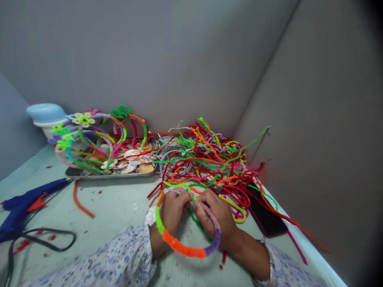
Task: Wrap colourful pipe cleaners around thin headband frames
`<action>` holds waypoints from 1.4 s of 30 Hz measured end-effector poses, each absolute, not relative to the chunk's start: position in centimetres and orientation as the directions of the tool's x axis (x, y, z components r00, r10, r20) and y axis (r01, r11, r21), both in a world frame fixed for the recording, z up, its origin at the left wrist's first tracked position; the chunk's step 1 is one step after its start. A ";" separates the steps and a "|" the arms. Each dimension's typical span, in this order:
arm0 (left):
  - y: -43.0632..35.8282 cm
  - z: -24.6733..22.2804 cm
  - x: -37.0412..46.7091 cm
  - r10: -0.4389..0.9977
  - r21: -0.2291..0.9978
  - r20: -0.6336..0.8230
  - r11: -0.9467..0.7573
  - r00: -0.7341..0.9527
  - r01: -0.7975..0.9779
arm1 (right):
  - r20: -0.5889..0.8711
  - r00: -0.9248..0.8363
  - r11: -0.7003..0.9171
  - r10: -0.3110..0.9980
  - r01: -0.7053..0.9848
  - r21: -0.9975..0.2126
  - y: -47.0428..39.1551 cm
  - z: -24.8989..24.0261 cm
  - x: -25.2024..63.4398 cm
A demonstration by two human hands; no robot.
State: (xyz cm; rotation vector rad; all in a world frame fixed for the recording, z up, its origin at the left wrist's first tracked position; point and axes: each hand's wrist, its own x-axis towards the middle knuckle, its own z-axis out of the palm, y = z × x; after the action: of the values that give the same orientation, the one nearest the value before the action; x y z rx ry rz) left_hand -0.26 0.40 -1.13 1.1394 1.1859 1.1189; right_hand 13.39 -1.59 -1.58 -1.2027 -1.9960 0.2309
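"At the lower left of the frame, what worries you?"

"The blue glue gun (36,194) and its dark cord (60,250). That loop lies loose on the counter (110,207), so the left sleeve (119,255) could snag it and drag the gun."

"And a little higher, left of centre?"

"The metal tray (113,177) of shells (130,164). Flower-topped bands (83,119) are crowded over it; a knock could topple them."

"Now the hands, lower centre?"

"The left hand (173,211) pinches the upper part of the fuzzy hoop (187,250); the right hand (217,213) pinches it just beside, a lime strand (195,199) between their fingertips. If either grip slackens, the wrap could loosen or leave a gap."

"Right of centre?"

"The tangled pile (209,159) lies close behind the hands, so a stray end could catch. Some strands cross the dark phone (265,217); a tug might shift it."
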 end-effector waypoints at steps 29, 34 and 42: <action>0.6 -0.2 0.2 0.983 0.983 -0.176 0.177 0.046 -0.035 | 0.424 -0.181 0.442 0.888 0.598 -0.669 -1.4 -2.0 13.6; 0.6 -0.6 0.3 0.986 0.986 -0.161 0.162 0.029 -0.034 | 0.427 -0.195 0.454 0.883 0.586 -0.671 -1.5 -1.9 13.5; -0.5 -0.1 0.0 0.997 0.985 -0.024 0.037 0.077 -0.167 | 0.228 -0.024 0.219 0.973 0.401 -0.889 -1.1 -2.7 13.7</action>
State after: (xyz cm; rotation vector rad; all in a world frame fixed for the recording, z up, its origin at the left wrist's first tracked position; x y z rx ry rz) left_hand 0.00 -0.46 -0.15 1.0970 1.0452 1.2079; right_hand 13.70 -1.06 -2.65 -1.3293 -1.5850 0.7924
